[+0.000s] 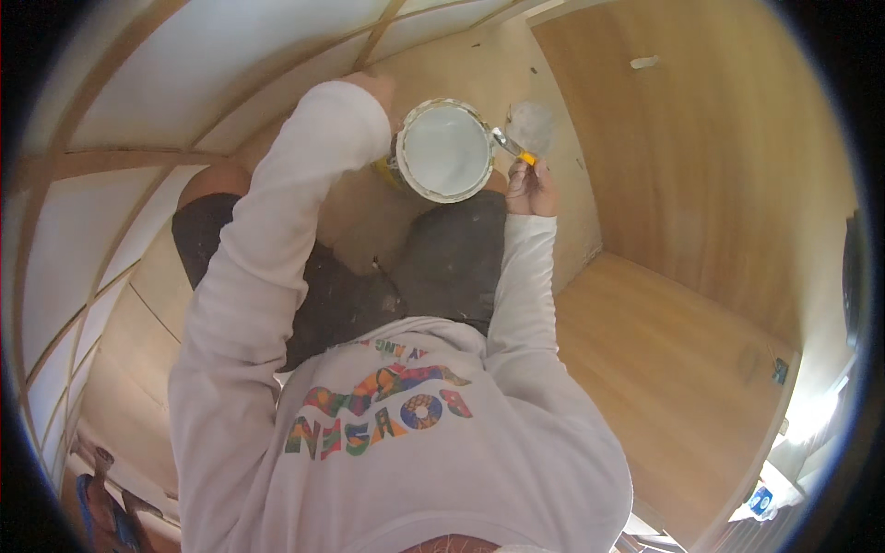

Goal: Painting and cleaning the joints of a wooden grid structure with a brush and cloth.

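In front of my knees is an open round can (402, 175) of white paint (446, 150), its rim crusted with drips. My right hand (532, 189), just right of the can, is closed around the yellow handle of a paintbrush (513, 147). The brush's metallic, whitish head points toward the can's rim. My left hand (373, 88) is at the far left side of the can. The sleeve covers much of it, and its fingers do not show clearly.
A whitish patch (532, 124) shows on the pale surface beyond the brush. Wooden panels (682, 147) close in the right side. Pale panels with wooden strips (101, 157) curve along the left. At the lower left is a blue-strapped slipper (90, 502) on a foot.
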Action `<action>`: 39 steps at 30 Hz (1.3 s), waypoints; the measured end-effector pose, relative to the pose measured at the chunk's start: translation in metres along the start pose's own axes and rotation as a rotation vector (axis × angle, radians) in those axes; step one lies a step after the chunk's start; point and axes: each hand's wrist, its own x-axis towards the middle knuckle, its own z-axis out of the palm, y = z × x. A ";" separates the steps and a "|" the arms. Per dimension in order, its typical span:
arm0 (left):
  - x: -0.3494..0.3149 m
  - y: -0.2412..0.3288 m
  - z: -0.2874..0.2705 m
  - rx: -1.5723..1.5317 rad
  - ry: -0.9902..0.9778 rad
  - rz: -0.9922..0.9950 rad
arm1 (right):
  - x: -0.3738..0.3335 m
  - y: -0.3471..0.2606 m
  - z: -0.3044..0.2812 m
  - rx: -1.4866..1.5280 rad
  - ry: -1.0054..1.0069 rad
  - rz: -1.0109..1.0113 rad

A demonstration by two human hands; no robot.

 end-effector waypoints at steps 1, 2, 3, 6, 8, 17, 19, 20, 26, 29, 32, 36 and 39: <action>-0.001 0.000 0.001 0.000 -0.009 -0.006 | 0.000 0.000 0.002 0.015 -0.014 -0.005; -0.001 0.000 0.000 -0.006 -0.013 -0.013 | 0.000 0.000 0.006 0.032 -0.038 -0.012; -0.001 0.000 0.001 -0.009 -0.021 -0.014 | -0.002 -0.001 0.011 0.051 -0.079 -0.022; 0.001 0.001 -0.002 -0.023 -0.032 -0.033 | -0.010 -0.010 0.036 -0.062 -0.033 -0.155; -0.001 0.002 -0.005 -0.028 -0.053 -0.047 | -0.014 -0.023 0.058 -0.271 -0.025 -0.213; -0.004 -0.004 0.000 -0.027 -0.068 -0.037 | -0.017 -0.035 0.087 -0.778 -0.074 -0.236; -0.002 -0.006 0.003 -0.024 -0.068 -0.027 | -0.019 -0.027 0.078 -0.806 -0.015 -0.211; 0.000 -0.007 0.003 -0.022 -0.070 -0.025 | -0.020 -0.025 0.074 -0.784 0.019 -0.189; -0.002 -0.005 0.001 -0.021 -0.070 -0.013 | -0.019 -0.012 0.050 -0.479 -0.085 -0.261; -0.002 -0.002 0.000 -0.022 -0.066 -0.006 | -0.019 -0.012 0.039 -0.409 -0.148 -0.288; -0.002 -0.001 0.002 -0.026 -0.067 0.002 | -0.018 -0.014 0.031 -0.336 -0.072 -0.285; -0.004 -0.001 0.005 -0.030 -0.058 0.007 | -0.004 -0.013 0.030 -0.101 0.024 -0.257; -0.006 -0.001 0.005 -0.042 -0.060 0.009 | 0.009 -0.015 0.046 0.107 0.144 -0.260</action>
